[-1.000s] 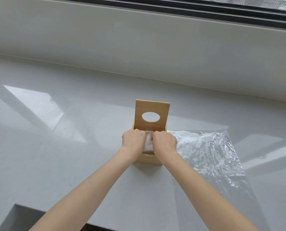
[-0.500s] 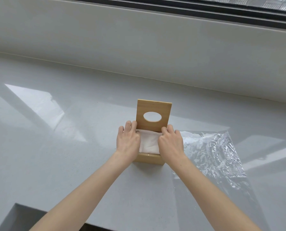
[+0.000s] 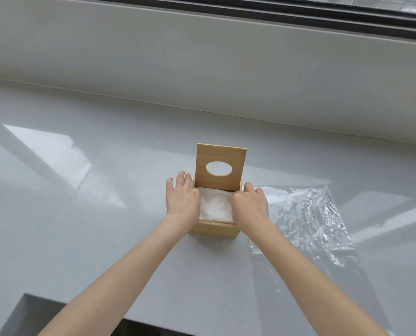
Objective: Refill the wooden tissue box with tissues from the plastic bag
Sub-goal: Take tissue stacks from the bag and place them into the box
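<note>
The wooden tissue box (image 3: 213, 230) stands mid-counter with its lid (image 3: 220, 166) tipped upright at the back, an oval hole in it. White tissues (image 3: 213, 204) fill the box to near its rim. My left hand (image 3: 181, 198) lies flat over the box's left edge, fingers spread and straight. My right hand (image 3: 249, 206) rests over the right edge, fingers partly curled, fingertips touching the tissues near the back right corner. The clear plastic bag (image 3: 306, 219) lies flat and crumpled on the counter right of the box.
The glossy grey counter (image 3: 81, 214) runs to a low back wall (image 3: 202, 69) under a window frame. A rectangular cut-out (image 3: 32, 316) opens in the counter's front edge at lower left.
Both hands were fists pressing the tissues down in the box's middle; they have opened and slid apart to the left and right edges, uncovering the tissues.
</note>
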Demonstrator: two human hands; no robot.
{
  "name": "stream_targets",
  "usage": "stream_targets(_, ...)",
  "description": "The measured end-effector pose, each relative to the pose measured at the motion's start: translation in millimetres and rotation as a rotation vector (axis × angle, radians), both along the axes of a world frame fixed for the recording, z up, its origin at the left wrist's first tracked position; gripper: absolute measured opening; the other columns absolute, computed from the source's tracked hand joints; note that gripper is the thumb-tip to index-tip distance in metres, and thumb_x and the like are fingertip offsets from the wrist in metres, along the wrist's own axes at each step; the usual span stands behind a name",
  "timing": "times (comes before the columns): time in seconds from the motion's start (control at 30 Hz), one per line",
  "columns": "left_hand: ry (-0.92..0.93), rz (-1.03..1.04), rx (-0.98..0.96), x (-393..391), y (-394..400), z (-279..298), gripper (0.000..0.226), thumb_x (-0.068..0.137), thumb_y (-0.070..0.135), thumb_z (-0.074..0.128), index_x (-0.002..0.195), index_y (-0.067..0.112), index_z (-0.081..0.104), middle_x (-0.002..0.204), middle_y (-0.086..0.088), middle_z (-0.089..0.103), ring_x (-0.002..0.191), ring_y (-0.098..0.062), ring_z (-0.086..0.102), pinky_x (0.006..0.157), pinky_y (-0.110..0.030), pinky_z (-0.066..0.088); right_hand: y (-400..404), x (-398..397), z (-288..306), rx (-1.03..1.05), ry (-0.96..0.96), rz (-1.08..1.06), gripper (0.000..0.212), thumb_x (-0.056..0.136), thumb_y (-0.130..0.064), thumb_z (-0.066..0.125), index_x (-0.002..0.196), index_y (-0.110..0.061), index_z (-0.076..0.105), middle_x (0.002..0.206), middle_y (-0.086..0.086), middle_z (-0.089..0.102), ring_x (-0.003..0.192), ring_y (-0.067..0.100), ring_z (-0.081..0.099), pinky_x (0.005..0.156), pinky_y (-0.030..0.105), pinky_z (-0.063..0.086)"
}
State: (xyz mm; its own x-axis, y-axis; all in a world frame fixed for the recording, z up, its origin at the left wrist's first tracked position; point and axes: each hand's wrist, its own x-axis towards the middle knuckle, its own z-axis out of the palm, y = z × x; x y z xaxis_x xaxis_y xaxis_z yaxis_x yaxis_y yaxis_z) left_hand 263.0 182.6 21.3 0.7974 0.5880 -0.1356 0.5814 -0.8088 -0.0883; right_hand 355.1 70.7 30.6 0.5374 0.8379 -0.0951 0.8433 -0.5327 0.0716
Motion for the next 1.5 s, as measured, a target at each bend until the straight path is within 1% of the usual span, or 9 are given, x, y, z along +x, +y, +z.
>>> stream_targets(0.07, -0.098, -0.005, 0.003, -6.2, -1.3, 0.2, 0.021, 0.086, 0.015, 0.051, 0.102, 0.016, 0.065, 0.147, -0.01, 0.033, 0.143, -0.026, 0.015, 0.113, -0.043, 0.015, -2.7, -3.5, 6.2, 0.084, -0.097, 0.043, 0.047, 0.028, 0.003, 0.068, 0.037, -0.02, 0.028, 0.039, -0.006, 0.047, 0.057, 0.021, 0.053, 0.055, 0.026, 0.023)
stream_targets(0.13, -0.124, -0.025, 0.021, -13.1, -2.8, -0.6, 0.021, 0.088, 0.016, 0.05, 0.099, 0.018, 0.067, 0.145, -0.007, 0.037, 0.143, -0.025, 0.017, 0.114, -0.045, 0.011, -5.7, -1.9, 3.2, 0.04, -0.079, 0.055, 0.055, 0.042, 0.0, 0.068, 0.042, -0.015, 0.015, 0.048, -0.004, 0.052, 0.064, 0.02, 0.049, 0.06, 0.028, 0.024)
stream_targets(0.27, -0.042, -0.034, 0.053, -15.5, -4.3, -0.5, 0.022, 0.089, 0.016, 0.05, 0.097, 0.021, 0.069, 0.143, -0.004, 0.039, 0.144, -0.026, 0.012, 0.115, -0.052, 0.002, -8.5, 0.8, -6.6, -0.043, -0.005, 0.061, 0.043, 0.081, 0.002, 0.05, 0.054, -0.015, 0.02, 0.073, 0.002, 0.046, 0.096, 0.024, 0.044, 0.075, 0.03, 0.021)
stream_targets(0.47, 0.017, -0.025, 0.05, -10.0, -4.0, -1.6, 0.023, 0.089, 0.018, 0.049, 0.102, 0.022, 0.068, 0.142, -0.003, 0.041, 0.144, -0.026, 0.014, 0.115, -0.053, 0.003, -8.2, -4.0, 2.4, -0.125, 0.049, 0.017, 0.042, 0.082, 0.007, 0.048, 0.056, -0.014, 0.022, 0.062, 0.0, 0.035, 0.068, 0.024, 0.045, 0.063, 0.027, 0.031)
stream_targets(0.6, -0.006, -0.009, -0.024, -8.6, -1.5, 2.3, 0.025, 0.087, 0.028, 0.051, 0.104, 0.02, 0.067, 0.14, -0.003, 0.044, 0.142, -0.023, 0.018, 0.115, -0.051, 0.005, -6.0, 4.3, 3.0, -0.165, 0.126, -0.004, 0.03, 0.083, 0.003, 0.046, 0.058, -0.009, 0.033, 0.062, 0.002, 0.033, 0.073, 0.028, 0.045, 0.057, 0.027, 0.034)
stream_targets(0.7, -0.058, 0.001, -0.142, -8.1, -0.5, 7.0, 0.048, 0.081, 0.049, 0.055, 0.122, 0.023, 0.056, 0.14, -0.004, 0.042, 0.141, -0.023, 0.018, 0.114, -0.047, 0.01, -4.1, 18.2, 7.4, -0.101, 0.238, 0.006, 0.02, 0.08, -0.008, 0.049, 0.094, -0.006, 0.064, 0.091, 0.009, 0.061, 0.087, 0.032, 0.058, 0.062, 0.03, 0.043)
stream_targets(1.13, 0.073, 0.068, -0.295, 0.3, 5.5, 3.8, 0.061, 0.071, 0.06, 0.061, 0.122, 0.027, 0.053, 0.146, -0.01, 0.032, 0.143, -0.028, 0.01, 0.112, -0.046, 0.017, -1.0, 23.4, 8.3, -0.178, 0.332, 0.031, 0.043, 0.077, -0.028, 0.063, 0.119, -0.018, 0.057, 0.12, 0.0, 0.058, 0.107, 0.025, 0.058, 0.072, 0.032, 0.045)
stream_targets(1.3, -0.316, 0.193, -0.417, -0.2, 18.3, 37.8, 0.032, 0.08, 0.048, 0.061, 0.089, 0.017, 0.058, 0.105, 0.0, 0.059, 0.114, -0.022, 0.052, 0.094, -0.036, 0.037, -10.2, 38.5, 32.1, 0.415, 0.489, -0.146, 0.022, 0.087, -0.013, 0.051, 0.099, -0.014, 0.069, 0.095, 0.002, 0.07, 0.081, 0.018, 0.06, 0.075, 0.029, 0.046)
stream_targets(1.5, -0.587, 0.074, -0.474, 9.9, 34.9, 59.5, 0.063, 0.089, 0.02, 0.059, 0.143, 0.013, 0.026, 0.143, -0.007, 0.042, 0.123, -0.025, 0.048, 0.1, -0.04, 0.042, 1.6, 55.4, 48.9, 1.007, 0.777, -0.398, 0.027, 0.094, -0.01, 0.047, 0.12, -0.009, 0.056, 0.095, -0.002, 0.059, 0.067, 0.013, 0.058, 0.066, 0.027, 0.046)
